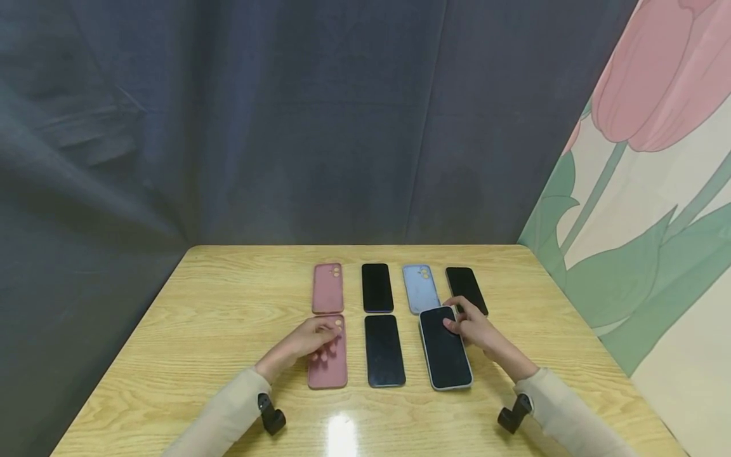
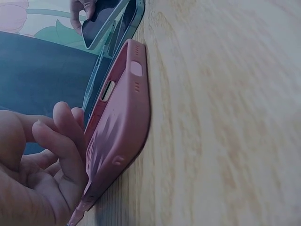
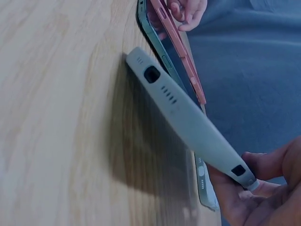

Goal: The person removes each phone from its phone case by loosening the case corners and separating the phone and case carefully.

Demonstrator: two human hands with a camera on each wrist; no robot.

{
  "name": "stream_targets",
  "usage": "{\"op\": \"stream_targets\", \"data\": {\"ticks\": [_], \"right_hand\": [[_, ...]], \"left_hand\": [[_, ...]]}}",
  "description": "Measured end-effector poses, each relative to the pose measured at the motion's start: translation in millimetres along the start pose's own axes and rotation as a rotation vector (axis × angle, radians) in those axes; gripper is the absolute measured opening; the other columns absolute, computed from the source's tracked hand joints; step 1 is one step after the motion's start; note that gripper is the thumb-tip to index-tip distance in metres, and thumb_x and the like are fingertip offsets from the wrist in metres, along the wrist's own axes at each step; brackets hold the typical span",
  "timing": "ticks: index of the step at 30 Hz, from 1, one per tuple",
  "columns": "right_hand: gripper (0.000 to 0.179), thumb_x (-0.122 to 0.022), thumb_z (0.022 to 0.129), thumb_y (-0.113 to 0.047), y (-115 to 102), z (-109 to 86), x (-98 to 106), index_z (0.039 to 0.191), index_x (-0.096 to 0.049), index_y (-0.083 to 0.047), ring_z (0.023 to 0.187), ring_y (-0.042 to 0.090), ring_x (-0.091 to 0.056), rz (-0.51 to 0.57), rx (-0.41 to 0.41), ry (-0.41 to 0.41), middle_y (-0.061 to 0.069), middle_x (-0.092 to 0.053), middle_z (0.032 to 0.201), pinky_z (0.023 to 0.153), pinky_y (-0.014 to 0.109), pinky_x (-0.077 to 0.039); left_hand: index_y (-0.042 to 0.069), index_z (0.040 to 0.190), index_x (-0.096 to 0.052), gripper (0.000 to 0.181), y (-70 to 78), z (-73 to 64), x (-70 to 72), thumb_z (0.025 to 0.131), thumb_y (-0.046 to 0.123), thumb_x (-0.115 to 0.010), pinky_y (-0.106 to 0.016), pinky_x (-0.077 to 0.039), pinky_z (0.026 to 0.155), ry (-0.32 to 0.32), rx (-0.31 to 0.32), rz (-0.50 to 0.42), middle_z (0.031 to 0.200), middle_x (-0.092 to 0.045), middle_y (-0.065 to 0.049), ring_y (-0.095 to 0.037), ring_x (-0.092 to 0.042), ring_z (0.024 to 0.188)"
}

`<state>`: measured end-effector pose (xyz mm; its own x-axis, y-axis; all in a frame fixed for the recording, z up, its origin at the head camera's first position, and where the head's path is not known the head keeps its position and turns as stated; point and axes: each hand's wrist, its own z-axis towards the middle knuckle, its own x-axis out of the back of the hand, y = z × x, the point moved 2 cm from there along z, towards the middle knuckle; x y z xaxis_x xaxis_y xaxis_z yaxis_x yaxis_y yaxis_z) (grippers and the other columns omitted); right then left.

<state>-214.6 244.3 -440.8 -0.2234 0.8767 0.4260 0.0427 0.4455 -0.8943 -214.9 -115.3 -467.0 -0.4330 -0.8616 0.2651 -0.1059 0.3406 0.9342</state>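
Observation:
My right hand [image 1: 478,330] pinches a dark-screened smartphone in a pale case [image 1: 445,352] by its far right edge. In the right wrist view, the pale case [image 3: 188,125] is tilted, one long side raised above the wood and a shadow beneath. My left hand [image 1: 311,339] is over the upper left part of a pink phone case [image 1: 332,376], which lies on the table with its hollow side up. Its fingers are loosely bent and hold nothing, seen in the left wrist view; contact with the case is hard to tell. Between the hands lies a dark smartphone [image 1: 384,351].
Behind is a row with another pink phone case [image 1: 328,289], a black smartphone [image 1: 377,287], a light blue phone case [image 1: 419,289] and a second black smartphone [image 1: 464,284]. The wooden table [image 1: 228,298] ends at a dark curtain [image 1: 314,127]; a tulip-painted wall [image 1: 645,266] stands on the right.

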Motion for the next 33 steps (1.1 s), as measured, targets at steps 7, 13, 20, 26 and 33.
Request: {"op": "stream_targets", "data": {"ticks": [7,13,20,26,33], "right_hand": [[0.045,-0.058,0.1,-0.007,-7.5,3.4,2.1,0.139,-0.038,0.003,0.066,0.017,-0.059,0.068,-0.011,-0.026,0.006,-0.047,0.076,0.056,0.03,-0.053],[0.044,-0.056,0.1,-0.007,-16.7,5.5,-0.2,0.14,-0.036,0.002,0.065,0.016,-0.056,0.09,0.004,-0.04,0.005,-0.047,0.074,0.056,0.029,-0.052],[0.042,-0.053,0.101,-0.004,-22.1,8.0,-6.3,0.139,-0.034,0.003,0.068,0.017,-0.06,0.127,0.025,-0.058,0.01,-0.058,0.082,0.057,0.031,-0.054],[0.047,-0.054,0.101,-0.004,-30.8,10.1,-12.1,0.141,-0.03,0.004,0.066,0.016,-0.059,0.163,0.053,-0.072,0.009,-0.058,0.081,0.054,0.03,-0.052],[0.046,-0.055,0.1,-0.001,-41.2,14.9,-20.7,0.14,-0.032,0.003,0.063,0.014,-0.054,0.175,0.056,-0.055,0.006,-0.053,0.075,0.052,0.028,-0.048]], "left_hand": [[-0.003,0.11,-0.061,0.02,0.9,1.2,-0.8,0.103,0.012,-0.051,-0.021,-0.041,0.048,0.014,0.006,-0.003,0.077,-0.064,-0.009,-0.011,-0.053,0.056],[-0.006,0.114,-0.06,0.022,1.8,2.9,-2.9,0.104,0.011,-0.05,-0.021,-0.046,0.049,0.002,-0.003,-0.044,0.076,-0.063,-0.008,-0.011,-0.057,0.057],[-0.01,0.123,-0.055,0.03,4.3,5.5,-8.1,0.106,0.014,-0.048,-0.031,-0.058,0.056,-0.038,-0.001,-0.124,0.078,-0.064,-0.011,-0.014,-0.064,0.059],[-0.01,0.12,-0.053,0.029,6.9,9.1,-12.7,0.105,0.014,-0.049,-0.036,-0.06,0.062,-0.05,-0.002,-0.177,0.085,-0.066,-0.015,-0.018,-0.068,0.065],[-0.006,0.129,-0.046,0.04,14.5,15.0,-16.2,0.104,0.024,-0.054,-0.033,-0.06,0.066,-0.035,-0.053,-0.224,0.102,-0.066,-0.022,-0.023,-0.071,0.076]]}}
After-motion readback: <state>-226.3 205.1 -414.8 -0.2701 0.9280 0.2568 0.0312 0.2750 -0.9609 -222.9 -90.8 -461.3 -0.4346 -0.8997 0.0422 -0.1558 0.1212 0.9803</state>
